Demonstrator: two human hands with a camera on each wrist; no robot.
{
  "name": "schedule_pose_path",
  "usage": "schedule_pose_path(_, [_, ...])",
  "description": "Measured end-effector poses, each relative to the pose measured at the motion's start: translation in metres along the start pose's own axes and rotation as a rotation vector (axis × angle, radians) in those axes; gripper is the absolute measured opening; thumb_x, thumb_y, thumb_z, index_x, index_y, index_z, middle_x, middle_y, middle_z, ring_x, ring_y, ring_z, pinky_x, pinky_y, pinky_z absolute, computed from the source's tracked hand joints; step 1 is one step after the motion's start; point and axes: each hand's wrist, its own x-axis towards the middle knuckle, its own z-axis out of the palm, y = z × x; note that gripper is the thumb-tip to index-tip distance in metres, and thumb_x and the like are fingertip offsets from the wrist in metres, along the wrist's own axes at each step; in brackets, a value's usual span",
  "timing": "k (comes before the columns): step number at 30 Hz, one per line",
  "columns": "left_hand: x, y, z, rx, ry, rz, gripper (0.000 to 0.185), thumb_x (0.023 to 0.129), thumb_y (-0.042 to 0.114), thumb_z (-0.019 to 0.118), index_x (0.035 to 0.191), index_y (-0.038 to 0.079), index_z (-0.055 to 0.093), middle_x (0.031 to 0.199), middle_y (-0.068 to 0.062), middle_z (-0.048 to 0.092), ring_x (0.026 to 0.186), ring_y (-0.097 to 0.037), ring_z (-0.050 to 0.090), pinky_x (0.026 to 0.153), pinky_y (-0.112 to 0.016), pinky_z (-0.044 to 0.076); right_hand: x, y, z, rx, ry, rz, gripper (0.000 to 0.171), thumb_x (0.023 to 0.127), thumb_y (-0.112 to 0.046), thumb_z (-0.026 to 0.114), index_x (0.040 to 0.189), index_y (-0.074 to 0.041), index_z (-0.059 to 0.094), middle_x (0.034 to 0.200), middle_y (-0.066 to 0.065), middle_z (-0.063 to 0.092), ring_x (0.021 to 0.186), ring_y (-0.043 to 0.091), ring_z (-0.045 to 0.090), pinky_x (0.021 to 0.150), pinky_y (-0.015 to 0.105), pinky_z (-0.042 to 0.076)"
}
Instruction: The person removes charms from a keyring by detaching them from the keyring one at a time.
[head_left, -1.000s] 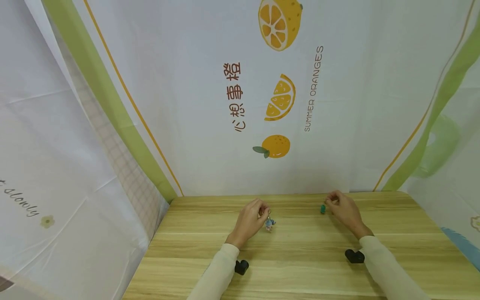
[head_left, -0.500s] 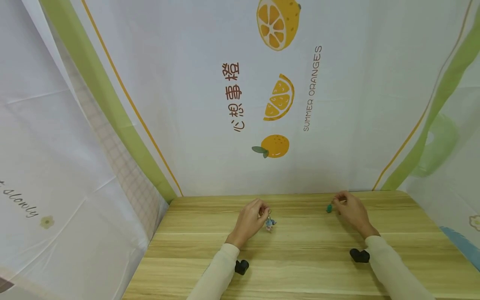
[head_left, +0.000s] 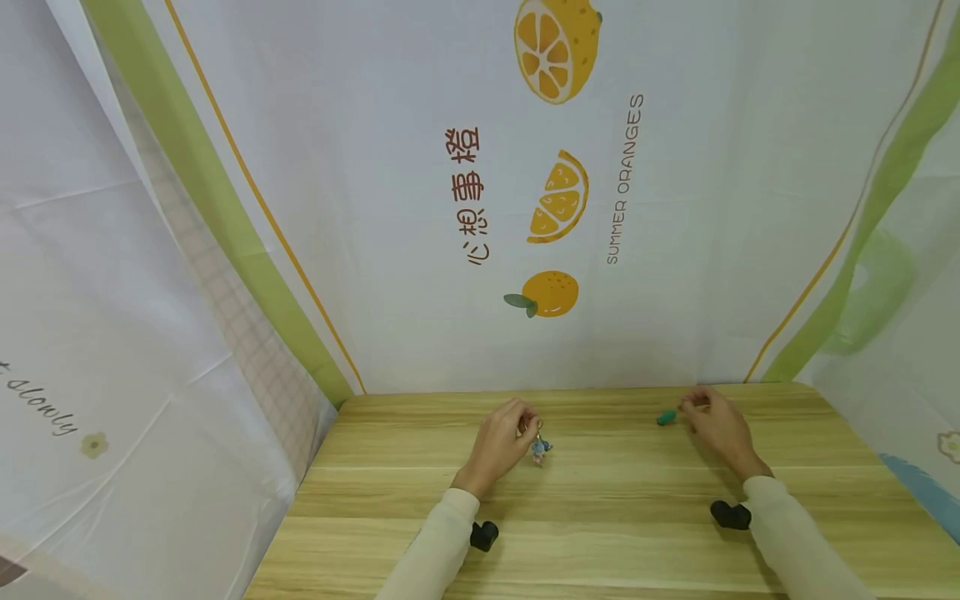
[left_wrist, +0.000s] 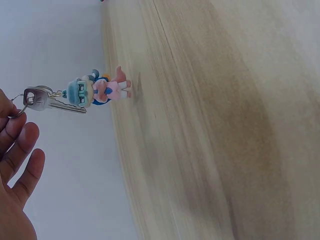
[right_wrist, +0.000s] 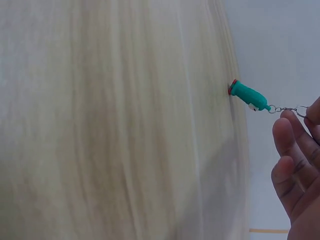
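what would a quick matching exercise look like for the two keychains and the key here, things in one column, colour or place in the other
Things:
1. figure charm
2. green charm
3. key
4. table

Descriptions:
A. silver, on the ring in the left hand
B. teal, hangs on a chain from the right hand
C. light wood, under both hands
D. pink and blue, dangles beside the key

Pairs: 1-D, 2-B, 3-A, 4-C
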Motion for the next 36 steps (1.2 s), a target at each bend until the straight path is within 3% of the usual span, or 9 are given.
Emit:
schedule_pose_path(12, [-0.001,-0.003,0.0,0.0,-0.001,-0.017,0.005,0.105,0.014,0.069,0.104,0.013,0.074,0.089,0.003,0.068,0.077,-0.006,0.061,0.066,-0.017,0.051,-0.006,0.009,-0.003,-0.018,0.017,0.028,0.034,0.11,-0.025,0.055,0.124,0.005,0.061,0.113,0.027,0.072,0.072,0.011,0.067,0.062,0.029,0.048])
schedule_pose_path(19, [-0.001,-0.004,-0.001,-0.001,0.0,-0.024,0.006,0.105,0.014,0.069,0.105,0.012,0.074,0.089,0.003,0.069,0.077,-0.006,0.062,0.066,-0.017,0.051,-0.006,0.017,-0.003,-0.084,0.029,0.053,0.035,0.109,-0.026,0.055,0.124,0.005,0.063,0.116,0.027,0.072,0.093,0.035,0.07,0.068,0.033,0.049])
schedule_pose_path(23, [-0.002,-0.004,-0.002,0.0,-0.01,-0.038,0.008,0.105,0.015,0.068,0.105,0.012,0.075,0.09,0.003,0.07,0.077,-0.006,0.061,0.066,-0.017,0.05,-0.005,0.019,-0.004,-0.109,0.025,0.083,0.035,0.107,-0.024,0.052,0.121,0.005,0.064,0.115,0.028,0.071,0.098,0.041,0.069,0.07,0.04,0.051])
schedule_pose_path(27, [-0.002,-0.005,-0.002,0.003,-0.017,-0.045,0.008,0.106,0.015,0.068,0.106,0.012,0.076,0.091,0.004,0.07,0.077,-0.005,0.061,0.066,-0.017,0.05,-0.006,0.02,-0.006,-0.126,0.026,0.112,0.034,0.105,-0.023,0.052,0.117,0.006,0.065,0.112,0.029,0.07,0.096,0.041,0.068,0.069,0.044,0.052])
schedule_pose_path(36, [-0.002,-0.005,-0.002,0.002,-0.029,-0.049,0.009,0.106,0.016,0.067,0.105,0.012,0.075,0.09,0.004,0.07,0.076,-0.005,0.061,0.066,-0.017,0.05,-0.01,0.023,-0.011,-0.133,0.003,0.225,0.03,0.104,-0.024,0.052,0.112,0.002,0.064,0.102,0.025,0.069,0.085,0.033,0.066,0.059,0.034,0.044])
